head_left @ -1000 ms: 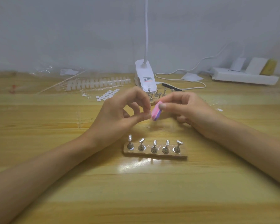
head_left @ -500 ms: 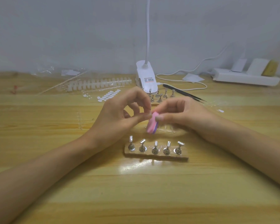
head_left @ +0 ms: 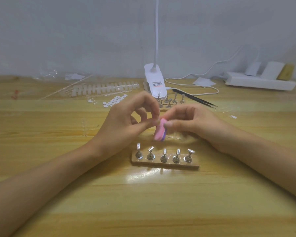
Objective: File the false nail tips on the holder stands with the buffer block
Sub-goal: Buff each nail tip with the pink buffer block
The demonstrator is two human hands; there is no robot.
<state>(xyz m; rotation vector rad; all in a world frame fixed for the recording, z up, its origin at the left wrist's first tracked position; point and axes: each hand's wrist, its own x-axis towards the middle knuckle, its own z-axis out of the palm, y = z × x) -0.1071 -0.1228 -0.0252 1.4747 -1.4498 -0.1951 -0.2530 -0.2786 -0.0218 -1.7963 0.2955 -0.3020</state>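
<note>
**Hands and tool.** The right hand is clamped on the buffer block, with the thumb and fingers pinching its upper end. The left hand has thumb and forefinger pressed together right against that same end. What they pinch is too small and clear to make out; I judge it to be a nail tip, held against the pink face for filing. The other left fingers are curled clear of the work.

**Position.** The block is held in the air above the bench, between the two hands. It sits just behind the near holder stand and touches neither the stand nor the bench.

**Orientation.** The block's long axis slopes from the gripped end, up and away, down towards the near stand. The free end points down and slightly left. The broad pink face is turned to the left hand, and the purple layer shows along the right edge.

**Reason for arrangement.** Both forearms appear to rest low on the bench, probably to steady fine strokes. The five metal posts of the near stand lean in different directions; I cannot tell whether they carry tips.

**Surroundings.** A second holder stand sits behind the hands at the foot of a white lamp. Black tweezers lie to its right, and strips of spare tips lie well to its left.
</note>
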